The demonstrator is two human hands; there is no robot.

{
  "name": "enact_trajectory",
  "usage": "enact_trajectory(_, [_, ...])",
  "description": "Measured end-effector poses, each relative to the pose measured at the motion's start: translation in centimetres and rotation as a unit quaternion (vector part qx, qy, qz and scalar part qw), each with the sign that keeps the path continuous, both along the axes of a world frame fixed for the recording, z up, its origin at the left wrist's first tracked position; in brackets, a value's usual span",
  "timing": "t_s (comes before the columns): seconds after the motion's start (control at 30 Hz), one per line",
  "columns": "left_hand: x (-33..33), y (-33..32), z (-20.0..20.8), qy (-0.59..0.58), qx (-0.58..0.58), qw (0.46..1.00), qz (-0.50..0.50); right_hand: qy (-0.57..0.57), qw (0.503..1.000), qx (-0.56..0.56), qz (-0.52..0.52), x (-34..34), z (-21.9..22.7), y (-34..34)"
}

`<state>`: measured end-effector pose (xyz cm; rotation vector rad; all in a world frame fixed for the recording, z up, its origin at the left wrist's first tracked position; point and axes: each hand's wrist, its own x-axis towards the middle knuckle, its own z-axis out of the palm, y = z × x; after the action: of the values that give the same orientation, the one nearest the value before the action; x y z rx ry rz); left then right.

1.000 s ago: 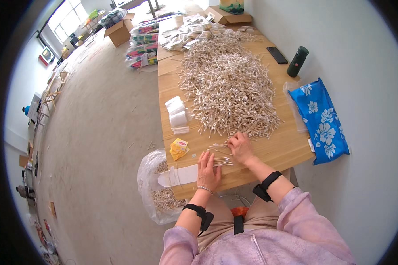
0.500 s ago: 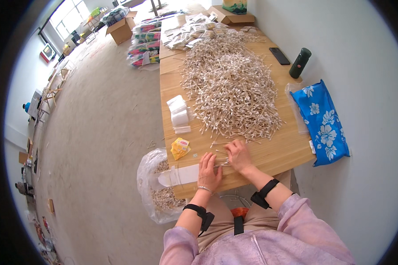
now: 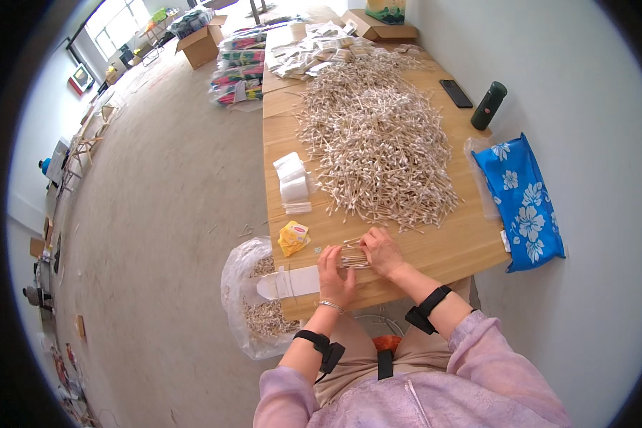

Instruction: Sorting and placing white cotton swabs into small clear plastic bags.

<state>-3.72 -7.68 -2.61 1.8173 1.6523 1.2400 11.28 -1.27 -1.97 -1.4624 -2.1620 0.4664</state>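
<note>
A small row of cotton swabs (image 3: 352,260) lies between my two hands near the table's front edge, its sticks running roughly left to right. My left hand (image 3: 337,277) closes on the row's left ends, fingers bent and held together. At the opposite ends, the fingers of my right hand (image 3: 382,252) are drawn together on the swabs; its fingertips are partly hidden. Beyond both hands spreads a large heap of loose cotton swabs (image 3: 381,150). Left of my left hand lies a flat white strip (image 3: 298,282) with a rounded end.
Yellow cards (image 3: 293,238) and a stack of clear bags (image 3: 290,178) lie along the left of the wooden table (image 3: 442,250). A plastic sack of swabs (image 3: 239,285) hangs beside it. A phone (image 3: 455,93), dark bottle (image 3: 489,105) and blue flowered pack (image 3: 523,203) line the right.
My right hand has come slightly nearer and its fingers have drawn in on the row's right ends. More of the swabs shows between the hands. My left hand stays about where it was.
</note>
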Motion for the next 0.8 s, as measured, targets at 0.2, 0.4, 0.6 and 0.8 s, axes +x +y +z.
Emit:
enact_trajectory(0.2, [-1.3,2.0,-0.7,-0.053,-0.006,0.997,0.060,0.089,0.995,-0.038,-0.008,0.3,-0.2,0.2])
enact_trajectory(0.4, [-0.9,3.9,0.0,0.073,-0.018,0.997,-0.026,0.283,0.943,-0.155,-0.082,1.9,0.0,0.4])
enact_trajectory(0.6, [-0.2,3.8,-0.1,0.136,-0.036,0.987,-0.081,0.261,0.950,-0.143,-0.093,4.0,-0.9,0.2])
enact_trajectory(0.8, [-1.7,2.7,-1.4,0.131,-0.025,0.986,-0.104,0.228,0.957,-0.101,-0.149,3.2,-0.4,0.1])
